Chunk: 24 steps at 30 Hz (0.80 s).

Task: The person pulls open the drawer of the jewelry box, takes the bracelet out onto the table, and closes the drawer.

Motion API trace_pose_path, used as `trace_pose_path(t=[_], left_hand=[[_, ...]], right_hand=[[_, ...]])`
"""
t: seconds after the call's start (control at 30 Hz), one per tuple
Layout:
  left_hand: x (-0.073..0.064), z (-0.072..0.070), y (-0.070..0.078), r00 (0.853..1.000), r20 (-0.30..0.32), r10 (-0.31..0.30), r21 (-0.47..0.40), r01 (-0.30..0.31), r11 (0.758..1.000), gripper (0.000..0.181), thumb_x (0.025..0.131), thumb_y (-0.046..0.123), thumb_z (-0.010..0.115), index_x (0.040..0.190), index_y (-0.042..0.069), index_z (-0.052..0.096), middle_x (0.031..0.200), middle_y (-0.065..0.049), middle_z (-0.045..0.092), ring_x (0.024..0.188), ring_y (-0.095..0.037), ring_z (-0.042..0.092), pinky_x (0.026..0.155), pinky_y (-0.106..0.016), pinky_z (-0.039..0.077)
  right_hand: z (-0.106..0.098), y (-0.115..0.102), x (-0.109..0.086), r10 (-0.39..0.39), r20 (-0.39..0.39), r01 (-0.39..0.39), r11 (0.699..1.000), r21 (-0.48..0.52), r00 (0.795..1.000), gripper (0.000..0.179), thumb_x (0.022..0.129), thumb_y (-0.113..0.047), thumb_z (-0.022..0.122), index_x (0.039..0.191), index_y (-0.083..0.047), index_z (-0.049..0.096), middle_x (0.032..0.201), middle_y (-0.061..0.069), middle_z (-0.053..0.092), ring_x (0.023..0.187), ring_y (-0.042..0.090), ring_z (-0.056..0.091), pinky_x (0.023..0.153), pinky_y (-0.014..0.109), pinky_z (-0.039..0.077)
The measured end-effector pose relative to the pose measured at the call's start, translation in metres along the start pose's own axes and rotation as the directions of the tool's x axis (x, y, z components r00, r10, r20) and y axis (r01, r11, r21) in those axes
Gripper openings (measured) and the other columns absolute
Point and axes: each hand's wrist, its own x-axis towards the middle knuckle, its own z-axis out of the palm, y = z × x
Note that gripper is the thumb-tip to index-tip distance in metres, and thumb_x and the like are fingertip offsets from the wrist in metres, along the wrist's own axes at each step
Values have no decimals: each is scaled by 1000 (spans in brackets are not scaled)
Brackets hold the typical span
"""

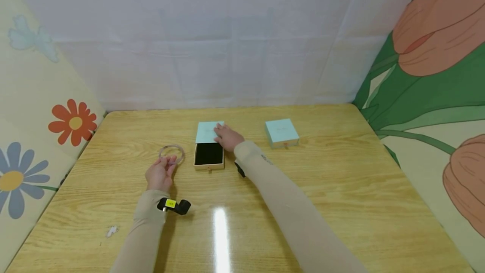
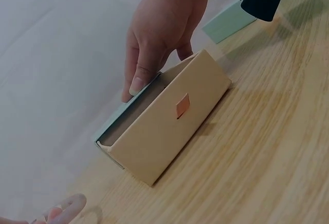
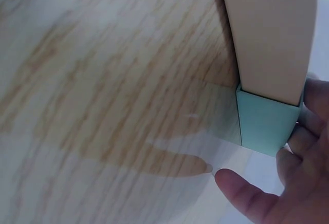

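My left hand (image 1: 159, 176) pinches a pale, thin bangle (image 1: 172, 145) above the table, left of a small drawer box. That box has a light blue sleeve (image 1: 206, 132) and a cream drawer (image 1: 209, 166) with a dark lining, pulled out toward me. On top of the sleeve rest the fingers of my right hand (image 1: 229, 138); its thumb stands apart from the box in the right wrist view. The left wrist view shows the drawer's front with an orange tab (image 2: 183, 106), and the bangle (image 2: 76, 206) at the lower left edge.
A second light blue box (image 1: 282, 131), its drawer pushed in, sits to the right on the wooden table (image 1: 341, 188). A small white scrap (image 1: 112, 231) lies at the front left. White cloth (image 1: 227, 54) hangs behind, with flower-printed panels at both sides.
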Motion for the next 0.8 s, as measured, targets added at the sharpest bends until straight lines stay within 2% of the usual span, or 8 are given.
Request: trace_pose_path(t=[0.33, 0.8], left_hand=[[-1, -1, 0, 1000, 22, 11, 6, -11, 1000, 25, 103, 5, 40, 89, -3, 59, 76, -5, 64, 79, -10, 66, 95, -24, 48], [1, -2, 2, 1000, 11, 13, 42, -13, 999, 20, 103, 6, 39, 97, -4, 56, 76, -4, 63, 80, -9, 65, 98, -25, 44]], right_hand=[[0, -1, -3, -1, -5, 1, 1000, 3, 1000, 52, 107, -28, 35, 154, -10, 23, 162, 5, 11, 148, 23, 4, 118, 33, 14], [-2, -3, -4, -5, -12, 5, 1000, -3, 1000, 52, 107, -28, 35, 154, -9, 23, 162, 6, 11, 148, 23, 5, 119, 33, 13]])
